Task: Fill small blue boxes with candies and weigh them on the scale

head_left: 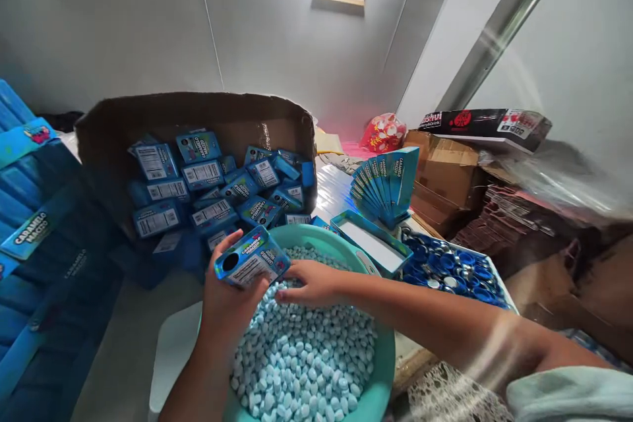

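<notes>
My left hand (225, 303) is closed around a small blue printed box (252, 258), tilted above a turquoise basin (388, 362). The box's labelled side, with a black round spot, faces me. Beside its right end is my right hand (311, 283), thumb and fingers apart; some fingertips are hidden by the box's edge. Under both hands, pale blue oval candies (306, 356) fill much of the basin. Left of the basin, a large brown carton (192, 109) lies with its open side towards me, full of similar blue boxes (202, 175).
Stacked blue display cartons (39, 244) line the left edge. Right of the basin are an open blue tray (373, 244), fanned blue cards (386, 181) and a container of blue-and-silver caps (450, 270). Cardboard boxes (445, 171) and flattened cardboard (499, 221) stand farther right.
</notes>
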`<control>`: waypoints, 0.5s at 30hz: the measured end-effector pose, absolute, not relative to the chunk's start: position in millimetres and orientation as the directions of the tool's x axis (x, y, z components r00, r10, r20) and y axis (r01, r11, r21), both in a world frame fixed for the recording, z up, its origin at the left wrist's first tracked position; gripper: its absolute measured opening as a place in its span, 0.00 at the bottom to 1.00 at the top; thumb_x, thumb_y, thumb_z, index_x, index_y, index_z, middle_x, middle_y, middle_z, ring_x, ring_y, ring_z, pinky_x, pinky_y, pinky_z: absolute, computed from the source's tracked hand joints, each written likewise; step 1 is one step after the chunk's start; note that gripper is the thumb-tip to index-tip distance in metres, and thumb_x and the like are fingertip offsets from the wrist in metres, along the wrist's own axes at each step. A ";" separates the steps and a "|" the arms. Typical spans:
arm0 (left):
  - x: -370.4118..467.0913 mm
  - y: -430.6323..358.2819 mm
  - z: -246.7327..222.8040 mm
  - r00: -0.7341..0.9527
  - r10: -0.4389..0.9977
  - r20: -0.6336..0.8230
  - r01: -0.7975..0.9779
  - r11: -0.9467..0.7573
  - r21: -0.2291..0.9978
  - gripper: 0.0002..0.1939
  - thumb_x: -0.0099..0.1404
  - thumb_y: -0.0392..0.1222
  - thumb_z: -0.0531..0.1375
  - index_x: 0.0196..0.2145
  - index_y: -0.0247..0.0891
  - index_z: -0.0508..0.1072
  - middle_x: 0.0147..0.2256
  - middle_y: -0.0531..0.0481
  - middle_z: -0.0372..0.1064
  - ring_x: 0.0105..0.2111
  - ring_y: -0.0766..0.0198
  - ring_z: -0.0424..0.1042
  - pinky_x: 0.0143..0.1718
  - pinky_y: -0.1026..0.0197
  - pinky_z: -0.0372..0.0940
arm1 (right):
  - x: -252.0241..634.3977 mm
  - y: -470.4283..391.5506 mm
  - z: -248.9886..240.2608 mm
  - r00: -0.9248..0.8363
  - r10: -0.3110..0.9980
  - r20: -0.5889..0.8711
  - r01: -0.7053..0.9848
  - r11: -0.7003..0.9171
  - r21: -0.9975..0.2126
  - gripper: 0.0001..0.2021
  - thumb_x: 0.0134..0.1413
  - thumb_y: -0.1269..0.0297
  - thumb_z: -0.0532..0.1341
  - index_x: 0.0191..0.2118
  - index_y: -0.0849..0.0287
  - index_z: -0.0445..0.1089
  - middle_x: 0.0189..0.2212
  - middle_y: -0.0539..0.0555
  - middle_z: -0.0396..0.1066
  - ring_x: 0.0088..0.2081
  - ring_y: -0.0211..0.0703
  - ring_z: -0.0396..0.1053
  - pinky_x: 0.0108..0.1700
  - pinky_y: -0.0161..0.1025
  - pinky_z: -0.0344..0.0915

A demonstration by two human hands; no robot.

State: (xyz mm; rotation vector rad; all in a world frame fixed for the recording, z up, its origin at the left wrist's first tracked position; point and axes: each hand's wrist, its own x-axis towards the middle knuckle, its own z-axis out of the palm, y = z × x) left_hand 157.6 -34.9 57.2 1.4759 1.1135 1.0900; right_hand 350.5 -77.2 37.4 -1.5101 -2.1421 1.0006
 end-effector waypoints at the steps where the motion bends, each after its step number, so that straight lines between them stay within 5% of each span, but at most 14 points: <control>1: 156.4 -35.1 58.0 0.218 0.971 0.100 0.100 -0.124 0.987 0.36 0.47 0.45 0.70 0.55 0.42 0.68 0.41 0.47 0.77 0.37 0.54 0.79 0.39 0.56 0.74 | 348.7 -79.9 38.5 -0.376 0.916 -0.138 0.675 0.169 -0.718 0.24 0.62 0.46 0.63 0.56 0.56 0.75 0.55 0.57 0.73 0.55 0.50 0.70 0.57 0.40 0.63; 7: 149.9 -36.0 51.4 0.352 0.934 0.069 0.046 -0.091 0.995 0.31 0.54 0.48 0.71 0.54 0.40 0.72 0.48 0.43 0.77 0.49 0.49 0.77 0.54 0.51 0.71 | 332.6 -76.5 43.8 -0.282 0.901 -0.328 0.718 -0.029 -0.696 0.25 0.54 0.44 0.67 0.48 0.60 0.79 0.34 0.51 0.75 0.38 0.47 0.72 0.43 0.38 0.65; 15: 148.5 -28.5 43.4 0.328 0.935 0.137 0.065 -0.167 0.984 0.28 0.56 0.46 0.70 0.54 0.38 0.74 0.49 0.42 0.78 0.49 0.50 0.78 0.54 0.51 0.71 | 313.3 -69.6 34.5 -0.290 0.849 -0.441 0.315 -0.350 -0.882 0.33 0.36 0.57 0.77 0.53 0.54 0.78 0.50 0.51 0.76 0.56 0.55 0.70 0.62 0.45 0.60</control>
